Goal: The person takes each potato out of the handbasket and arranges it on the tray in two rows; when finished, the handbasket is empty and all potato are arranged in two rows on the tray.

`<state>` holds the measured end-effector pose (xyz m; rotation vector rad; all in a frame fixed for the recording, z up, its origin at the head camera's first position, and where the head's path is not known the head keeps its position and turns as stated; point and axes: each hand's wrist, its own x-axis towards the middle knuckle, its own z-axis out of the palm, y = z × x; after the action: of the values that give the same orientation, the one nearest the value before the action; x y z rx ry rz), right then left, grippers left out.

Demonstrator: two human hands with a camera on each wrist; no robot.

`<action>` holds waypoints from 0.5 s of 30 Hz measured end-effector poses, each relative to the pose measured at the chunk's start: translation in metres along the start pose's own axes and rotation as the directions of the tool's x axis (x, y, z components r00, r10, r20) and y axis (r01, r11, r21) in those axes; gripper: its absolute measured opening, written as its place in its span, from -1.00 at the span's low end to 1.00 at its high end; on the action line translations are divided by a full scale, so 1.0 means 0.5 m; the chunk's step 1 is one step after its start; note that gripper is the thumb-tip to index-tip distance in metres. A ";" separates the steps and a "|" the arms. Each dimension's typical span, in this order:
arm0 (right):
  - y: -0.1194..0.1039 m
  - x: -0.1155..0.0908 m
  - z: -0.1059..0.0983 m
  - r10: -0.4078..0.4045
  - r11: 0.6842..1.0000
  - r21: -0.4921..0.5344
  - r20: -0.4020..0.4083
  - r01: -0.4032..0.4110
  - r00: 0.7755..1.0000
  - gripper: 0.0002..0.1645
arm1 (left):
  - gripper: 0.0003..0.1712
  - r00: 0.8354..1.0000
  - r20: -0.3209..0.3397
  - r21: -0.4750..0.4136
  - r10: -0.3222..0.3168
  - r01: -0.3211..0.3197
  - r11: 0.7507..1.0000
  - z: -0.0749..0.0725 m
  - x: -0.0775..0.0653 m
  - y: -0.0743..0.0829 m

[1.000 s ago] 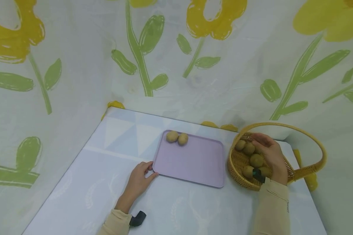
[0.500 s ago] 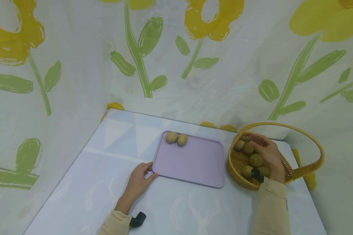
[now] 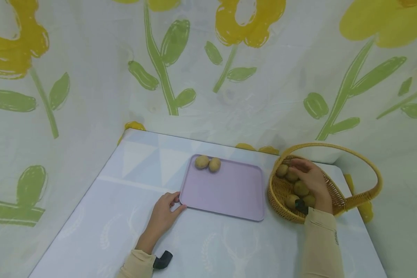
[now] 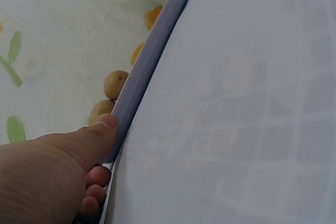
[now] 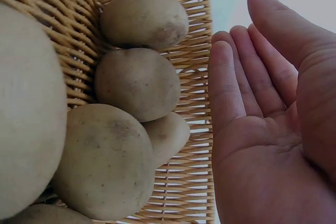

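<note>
My left hand (image 3: pixel 163 214) holds the near left corner of a lilac tray (image 3: pixel 226 193). In the left wrist view the thumb lies on the tray's rim (image 4: pixel 144 72), with fingers curled at the corner. Two potatoes, one (image 3: pixel 202 162) left of the other (image 3: pixel 214 165), sit side by side at the tray's far left. A wicker basket (image 3: pixel 273 191) right of the tray holds several potatoes (image 5: pixel 102 161). My right hand (image 3: pixel 312 179) is over the basket. The right wrist view shows its palm (image 5: pixel 257 156) bare and its fingers nearly straight, apart from the potatoes there.
The basket's tall arched handle (image 3: pixel 370 195) leans out to the right, beyond my right forearm. A pale patterned cloth (image 3: pixel 208 243) covers the table. Behind it stands a flower-print curtain (image 3: pixel 100 77). A black wrist mount (image 3: pixel 163 260) sits at my left cuff.
My right hand has shifted slightly left over the basket potatoes. My left hand keeps its hold on the tray corner, and the two potatoes on the tray stay put.
</note>
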<state>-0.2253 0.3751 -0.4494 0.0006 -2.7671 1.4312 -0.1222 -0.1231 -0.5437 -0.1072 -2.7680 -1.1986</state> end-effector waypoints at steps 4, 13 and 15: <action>-0.002 0.004 0.001 0.018 0.997 -0.075 0.009 -0.017 1.000 -0.33 | -0.44 1.000 0.007 -0.004 -0.010 0.010 1.000 -0.001 0.001 0.002; -0.013 0.004 0.009 0.051 0.985 -0.164 0.012 -0.049 0.999 -0.28 | -0.43 1.000 0.005 0.002 -0.013 0.013 1.000 -0.004 -0.001 0.006; -0.012 0.005 0.010 0.049 0.985 -0.166 0.008 -0.047 0.999 -0.30 | -0.43 1.000 0.008 0.000 -0.015 0.015 1.000 -0.005 -0.002 0.007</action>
<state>-0.2279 0.3675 -0.4475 -0.0613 -2.9056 1.2090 -0.1209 -0.1226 -0.5398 -0.0913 -2.7805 -1.2051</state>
